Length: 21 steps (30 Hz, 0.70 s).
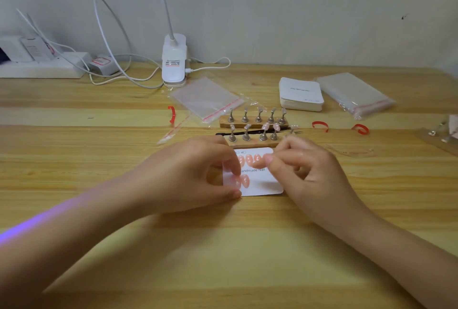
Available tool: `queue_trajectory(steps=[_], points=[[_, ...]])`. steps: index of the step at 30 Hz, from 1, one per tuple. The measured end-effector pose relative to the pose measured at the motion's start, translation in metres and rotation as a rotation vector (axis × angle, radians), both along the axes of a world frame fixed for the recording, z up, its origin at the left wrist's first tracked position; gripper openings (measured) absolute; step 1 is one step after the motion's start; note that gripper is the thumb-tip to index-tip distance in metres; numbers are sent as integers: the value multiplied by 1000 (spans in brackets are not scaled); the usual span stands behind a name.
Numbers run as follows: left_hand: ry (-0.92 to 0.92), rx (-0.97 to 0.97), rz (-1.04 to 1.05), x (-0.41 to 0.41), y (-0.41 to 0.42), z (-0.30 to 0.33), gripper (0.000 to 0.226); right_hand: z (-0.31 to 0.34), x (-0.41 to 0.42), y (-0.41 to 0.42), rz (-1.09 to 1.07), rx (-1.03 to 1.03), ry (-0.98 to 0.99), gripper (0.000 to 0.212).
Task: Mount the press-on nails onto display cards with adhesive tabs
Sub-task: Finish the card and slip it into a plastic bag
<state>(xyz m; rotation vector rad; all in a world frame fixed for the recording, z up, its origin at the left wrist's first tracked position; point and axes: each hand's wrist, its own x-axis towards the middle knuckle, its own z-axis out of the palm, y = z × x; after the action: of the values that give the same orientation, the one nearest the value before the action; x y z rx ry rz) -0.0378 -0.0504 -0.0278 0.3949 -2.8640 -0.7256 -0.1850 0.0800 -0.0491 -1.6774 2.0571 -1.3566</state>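
Press-on nails (248, 160) sit pink along the top row of the display card (262, 186), which lies flat on the wooden table (223, 246) between our two hands. Our right hand (304, 172) has its fingers curled, and the fingertips (269, 159) come together over the right end of that top row, apparently pinching or seating one more nail; motion blur keeps us from telling whether a nail is actually between them. Our left hand (198, 174) has curled fingers pressing down on the card's left edge, thumb at the lower left corner, one fingertip lying over the first nail of the bottom row. A second bottom-row nail (245, 181) shows just beside it.

Risks, as we judge them:
- Nail set down crooked or off its tab, because our own fingers hide the spot being aimed at.
- Card sliding if the left hand eases off during pressing.
- Left fingertip smudging or nudging the bottom-row nail under it.
- Right knuckles are close to the near nail stand (252, 143) just beyond the card; two pink nails (271, 127) perch on its pegs, and a lifted hand could knock them off.
- Black tweezers (250, 132) lie between the two stands and could roll if bumped.

Farther out: a stack of blank cards (301, 94), clear bags (205, 98), red tape strips (319, 125).
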Motion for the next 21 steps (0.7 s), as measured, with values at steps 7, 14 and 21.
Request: queue_trajectory(steps=[7,14,21], points=[[39,71,58,-14,-9,18,22,21,-34,-17,-171,-1,271,13],[235,20,159,-51,-10,7,47,29,-42,-34,-166,129,561,23],[273,104,156,-70,-6,-5,35,31,-42,-37,-116,169,675,18]])
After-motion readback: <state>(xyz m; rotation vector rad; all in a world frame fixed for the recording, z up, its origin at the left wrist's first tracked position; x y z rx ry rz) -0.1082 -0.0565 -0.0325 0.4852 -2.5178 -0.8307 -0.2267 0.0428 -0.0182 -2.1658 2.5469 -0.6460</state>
